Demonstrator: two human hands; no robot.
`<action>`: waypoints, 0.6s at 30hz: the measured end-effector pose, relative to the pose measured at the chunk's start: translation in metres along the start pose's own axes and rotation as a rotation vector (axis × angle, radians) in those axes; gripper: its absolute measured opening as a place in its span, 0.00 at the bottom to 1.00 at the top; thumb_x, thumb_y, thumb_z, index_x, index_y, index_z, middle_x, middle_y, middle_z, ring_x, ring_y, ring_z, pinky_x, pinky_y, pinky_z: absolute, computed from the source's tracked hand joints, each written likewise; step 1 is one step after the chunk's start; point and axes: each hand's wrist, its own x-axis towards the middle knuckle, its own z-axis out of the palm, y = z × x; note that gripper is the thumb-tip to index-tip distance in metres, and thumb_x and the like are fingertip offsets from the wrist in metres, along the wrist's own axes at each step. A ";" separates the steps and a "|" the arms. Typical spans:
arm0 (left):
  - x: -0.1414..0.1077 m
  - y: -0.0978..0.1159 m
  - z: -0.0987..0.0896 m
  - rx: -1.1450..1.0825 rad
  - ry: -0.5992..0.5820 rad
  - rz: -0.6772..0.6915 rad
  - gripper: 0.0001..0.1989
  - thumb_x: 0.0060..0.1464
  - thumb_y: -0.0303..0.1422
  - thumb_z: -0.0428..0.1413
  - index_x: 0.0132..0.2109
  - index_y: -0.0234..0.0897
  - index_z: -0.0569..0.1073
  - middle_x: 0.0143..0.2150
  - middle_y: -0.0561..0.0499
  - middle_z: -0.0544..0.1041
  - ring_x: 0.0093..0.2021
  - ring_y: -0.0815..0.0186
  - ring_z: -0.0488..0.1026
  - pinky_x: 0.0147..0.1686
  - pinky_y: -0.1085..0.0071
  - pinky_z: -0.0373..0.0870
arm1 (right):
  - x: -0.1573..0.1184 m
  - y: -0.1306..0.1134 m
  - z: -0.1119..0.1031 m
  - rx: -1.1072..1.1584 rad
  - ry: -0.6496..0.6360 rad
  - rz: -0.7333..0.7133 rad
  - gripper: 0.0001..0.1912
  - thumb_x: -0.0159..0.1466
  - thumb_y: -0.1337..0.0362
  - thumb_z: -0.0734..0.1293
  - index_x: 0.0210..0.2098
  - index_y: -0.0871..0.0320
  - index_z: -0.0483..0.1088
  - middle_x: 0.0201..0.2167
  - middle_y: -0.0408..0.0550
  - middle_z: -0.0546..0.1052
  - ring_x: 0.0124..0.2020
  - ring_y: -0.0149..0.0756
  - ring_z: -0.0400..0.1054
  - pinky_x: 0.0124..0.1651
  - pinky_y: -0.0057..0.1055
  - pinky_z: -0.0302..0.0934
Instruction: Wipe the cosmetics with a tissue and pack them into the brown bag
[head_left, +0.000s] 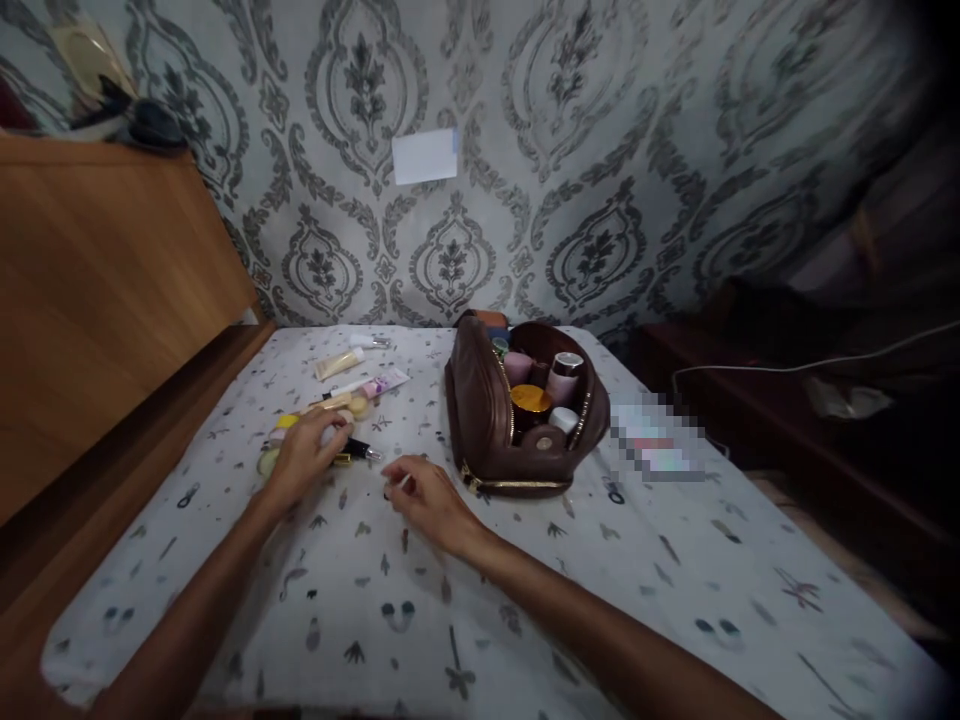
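Observation:
My left hand (309,452) is over a small group of cosmetics on the left, its fingers curled around something pale that I cannot make out. From beside it sticks out a black tube with a clear silvery tip (364,450). My right hand (431,500) hovers close by, thumb and fingers bent together, with a small dark spot at the fingertips too small to name. To its right stands a brown toiletry bag (471,400), unzipped. Inside are an amber-lidded jar (531,400), a pink bottle with a shiny cap (564,378) and a white-capped container (563,420).
Behind my left hand lie a cream tube (339,364), a white-and-purple tube (386,383) and a clear-ended white item (369,342). A patterned white cloth (360,620) covers the surface. Wooden furniture (112,300) borders the left; a pixelated flat item (660,440) lies right of the bag.

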 end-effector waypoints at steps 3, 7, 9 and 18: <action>-0.007 0.009 0.015 0.048 -0.008 0.103 0.13 0.63 0.39 0.48 0.36 0.38 0.74 0.36 0.47 0.76 0.41 0.58 0.73 0.44 0.63 0.67 | 0.016 -0.006 0.012 -0.330 0.070 -0.070 0.17 0.63 0.71 0.64 0.52 0.60 0.69 0.49 0.54 0.72 0.41 0.38 0.71 0.49 0.37 0.64; -0.021 0.011 0.034 0.046 0.055 0.245 0.12 0.65 0.37 0.47 0.39 0.38 0.73 0.36 0.48 0.75 0.41 0.58 0.72 0.44 0.63 0.70 | 0.033 -0.012 0.026 -0.580 0.018 -0.009 0.17 0.66 0.70 0.59 0.53 0.60 0.68 0.52 0.57 0.70 0.46 0.43 0.72 0.47 0.38 0.64; -0.028 0.006 0.039 0.037 0.114 0.307 0.11 0.66 0.35 0.47 0.41 0.39 0.73 0.38 0.47 0.76 0.42 0.59 0.72 0.45 0.62 0.70 | 0.037 -0.011 0.028 -0.617 0.011 -0.004 0.16 0.66 0.70 0.58 0.50 0.59 0.70 0.49 0.56 0.72 0.43 0.42 0.73 0.45 0.36 0.64; -0.027 0.005 0.049 0.139 0.262 0.569 0.12 0.66 0.33 0.47 0.48 0.34 0.73 0.45 0.41 0.75 0.47 0.58 0.71 0.47 0.63 0.70 | 0.029 0.009 0.025 -0.268 0.212 -0.025 0.09 0.60 0.72 0.64 0.36 0.62 0.77 0.32 0.50 0.78 0.36 0.38 0.72 0.40 0.29 0.63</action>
